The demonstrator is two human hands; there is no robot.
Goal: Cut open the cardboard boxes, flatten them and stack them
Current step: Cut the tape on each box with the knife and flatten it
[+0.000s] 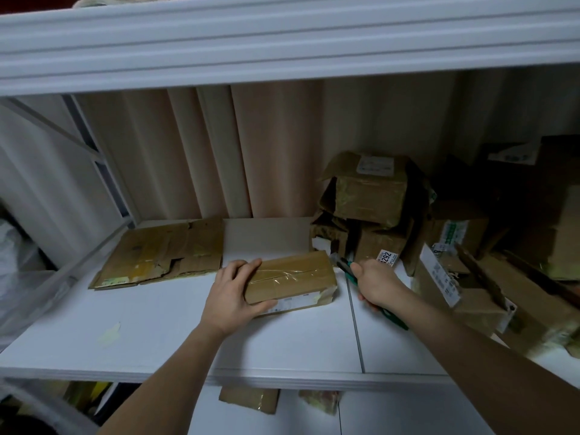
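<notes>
A small taped cardboard box [293,279] lies on the white shelf [175,334] in the middle. My left hand [233,293] grips its left end, fingers over the top and thumb along the near side. My right hand [375,285] holds a green utility knife [346,266], its tip at the box's right end near the top edge. A flattened cardboard box [163,252] lies flat on the shelf at the left.
A pile of crumpled boxes [370,208] stands at the back right, with more boxes [489,287] spread along the right side. A curtain hangs behind the shelf. An upper shelf beam [282,48] crosses overhead. More cardboard [249,400] lies on the shelf below.
</notes>
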